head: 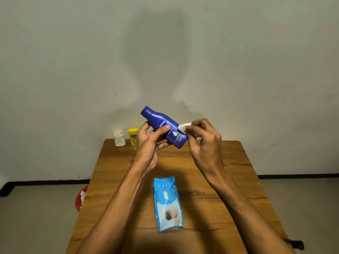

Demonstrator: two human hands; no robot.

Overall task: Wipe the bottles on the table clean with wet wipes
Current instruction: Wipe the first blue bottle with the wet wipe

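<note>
My left hand (150,143) grips a dark blue lotion bottle (163,123) above the far half of the wooden table (229,180), tilted with its cap up and to the left. My right hand (203,138) pinches a small white wet wipe (183,127) against the bottle's right side near its base. A yellow bottle (133,136) and a small white bottle (119,138) stand upright at the table's far left corner. A light blue pack of wet wipes (167,202) lies flat in the middle of the table between my forearms.
A red bin (80,198) holding white scraps sits on the floor left of the table. A dark object (295,243) shows at the table's near right edge. A plain wall stands close behind the table.
</note>
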